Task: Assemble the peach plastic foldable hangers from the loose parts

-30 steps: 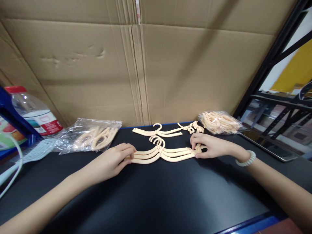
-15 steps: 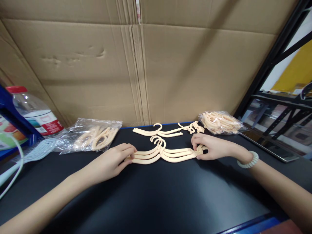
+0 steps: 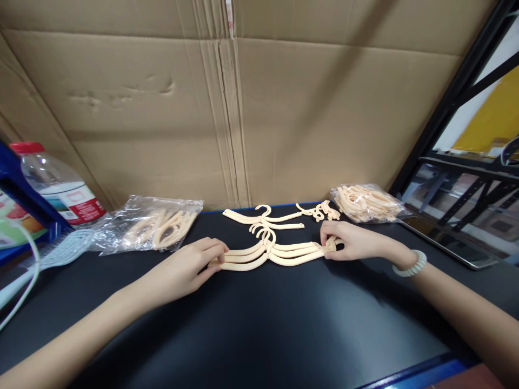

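Several cream plastic clothes hangers (image 3: 291,260) lie side by side on the black tabletop, hooks pointing away from me. My left hand (image 3: 198,263) is closed around their left ends, fingertips on top. Their right ends are pinched by my right hand (image 3: 347,241), with small cream pieces showing under the fingers; how these join the hangers is hidden. Just behind, another hanger (image 3: 242,218) with a single hook lies against the hooks of the front group. A small cluster of loose cream pieces (image 3: 324,210) rests beyond my right hand.
Clear plastic bags of cream hanger parts lie at the left (image 3: 162,227) and right (image 3: 367,202). A red-capped bottle (image 3: 60,186) and a pale hairbrush (image 3: 67,249) are at far left. A tablet (image 3: 450,243) lies at right. Cardboard (image 3: 324,108) walls off the back.
The front hangers have slid slightly away from me, with my right hand shifting a little the same way. The hanger behind has tilted slightly, its left end moving back.
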